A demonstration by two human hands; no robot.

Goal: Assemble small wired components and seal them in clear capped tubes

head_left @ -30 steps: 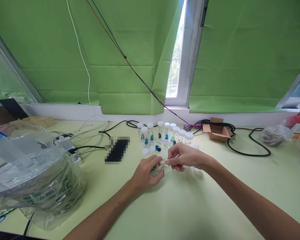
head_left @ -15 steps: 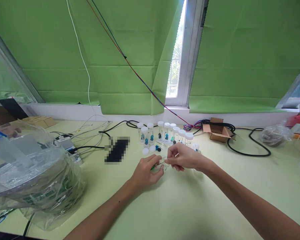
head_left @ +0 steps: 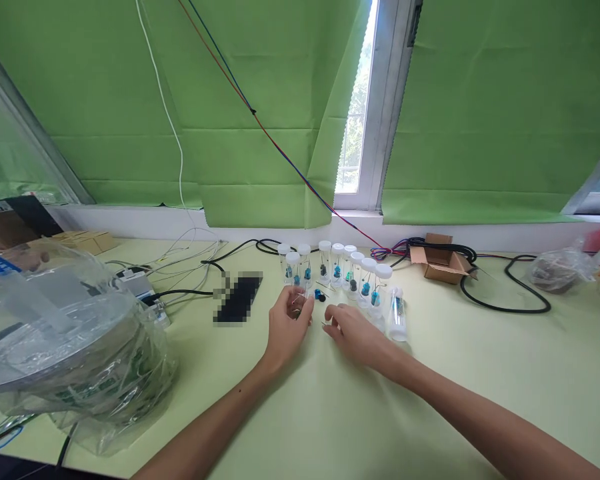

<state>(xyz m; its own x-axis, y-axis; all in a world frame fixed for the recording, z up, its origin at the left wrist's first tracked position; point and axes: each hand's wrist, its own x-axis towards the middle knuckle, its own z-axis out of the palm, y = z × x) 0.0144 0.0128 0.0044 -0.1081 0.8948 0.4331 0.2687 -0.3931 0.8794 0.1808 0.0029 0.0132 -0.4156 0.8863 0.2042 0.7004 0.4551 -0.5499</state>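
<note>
My left hand (head_left: 289,327) is curled round what looks like a clear vial, mostly hidden by the fingers, with a thin wire showing near the fingertips. To its right, my right hand (head_left: 353,333) is low over the table, thumb and fingertips pinched on a thin wire piece (head_left: 324,325). Behind the hands stand several clear vials with white caps (head_left: 325,245), holding blue, green or dark small parts on wire leads. Loose blue and black parts (head_left: 321,295) lie between the hands and the vials. One capped vial (head_left: 397,317) lies beside my right wrist.
A bulky item in a clear plastic bag (head_left: 75,347) takes up the left side. A blurred dark object (head_left: 239,298) lies left of my hands. Black cables (head_left: 505,308) and an open cardboard box (head_left: 440,260) are at the back right, near a bagged bundle (head_left: 557,270).
My hands have moved apart: the left went up and left towards the vials, the right drew slightly down. The vial lying on the right is now uncovered.
</note>
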